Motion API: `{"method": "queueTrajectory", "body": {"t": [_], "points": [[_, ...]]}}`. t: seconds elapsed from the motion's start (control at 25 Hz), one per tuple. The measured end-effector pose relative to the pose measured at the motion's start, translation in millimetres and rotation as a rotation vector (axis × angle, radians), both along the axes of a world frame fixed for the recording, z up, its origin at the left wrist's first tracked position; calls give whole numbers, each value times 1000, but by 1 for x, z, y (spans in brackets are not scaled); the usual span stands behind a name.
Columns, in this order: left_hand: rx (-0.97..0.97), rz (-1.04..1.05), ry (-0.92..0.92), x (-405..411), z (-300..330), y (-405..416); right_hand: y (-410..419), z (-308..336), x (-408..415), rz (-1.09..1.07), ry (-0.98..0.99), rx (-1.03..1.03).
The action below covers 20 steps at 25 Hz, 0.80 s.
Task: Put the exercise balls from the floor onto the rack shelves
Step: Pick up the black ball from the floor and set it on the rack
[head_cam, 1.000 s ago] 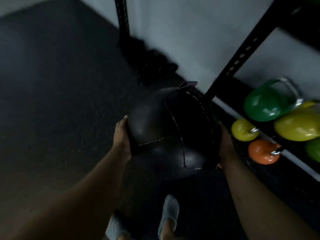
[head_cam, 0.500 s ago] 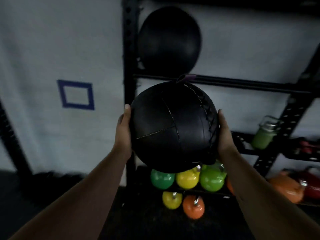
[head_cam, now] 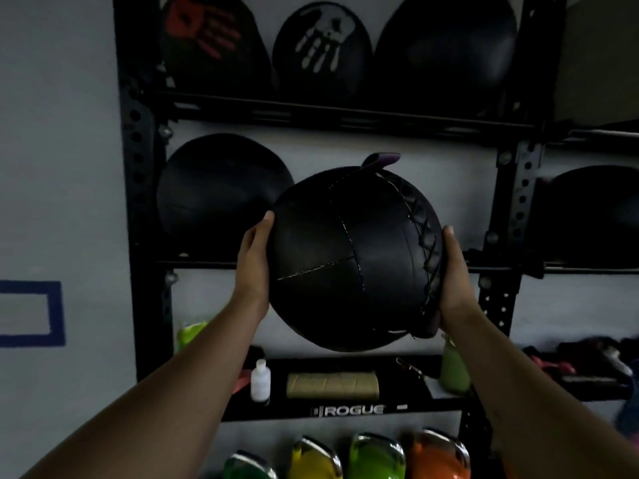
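I hold a black stitched exercise ball (head_cam: 345,257) with a purple tab on top, between both hands at chest height in front of the black rack (head_cam: 138,202). My left hand (head_cam: 254,261) presses its left side and my right hand (head_cam: 453,271) its right side. Behind it, on the middle shelf (head_cam: 207,263), another black ball (head_cam: 221,191) sits at the left; the space to its right is hidden by the held ball. The top shelf (head_cam: 345,115) carries three black balls, two with handprints (head_cam: 321,46).
A lower shelf marked ROGUE (head_cam: 345,409) holds a small white bottle (head_cam: 260,380), a tan block (head_cam: 332,385) and green bottles. Coloured kettlebells (head_cam: 373,458) stand at the bottom. Another ball (head_cam: 594,212) sits in the rack bay to the right. A blue tape square (head_cam: 31,312) marks the wall at left.
The ball came up from near the floor to the height of the middle shelf and closer to the rack. My view rose from the floor to the shelves.
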<state>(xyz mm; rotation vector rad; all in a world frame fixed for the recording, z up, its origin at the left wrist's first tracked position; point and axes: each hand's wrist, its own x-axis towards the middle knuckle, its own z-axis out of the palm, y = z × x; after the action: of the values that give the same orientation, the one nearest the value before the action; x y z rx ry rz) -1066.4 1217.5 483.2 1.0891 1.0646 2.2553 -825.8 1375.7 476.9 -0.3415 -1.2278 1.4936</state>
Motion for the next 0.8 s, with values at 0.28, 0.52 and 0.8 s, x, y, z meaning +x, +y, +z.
{"method": "queueTrajectory", "body": {"t": [0.28,0.52,0.8], "points": [[69,-36,61,-36,50,91,76,58,-26,-57,32,98],[75,34,9,-63,64,153,155,78,-59,-67,0,139],[126,471,-3,-56,60,207,253,83,-102,-37,-7,188]]}}
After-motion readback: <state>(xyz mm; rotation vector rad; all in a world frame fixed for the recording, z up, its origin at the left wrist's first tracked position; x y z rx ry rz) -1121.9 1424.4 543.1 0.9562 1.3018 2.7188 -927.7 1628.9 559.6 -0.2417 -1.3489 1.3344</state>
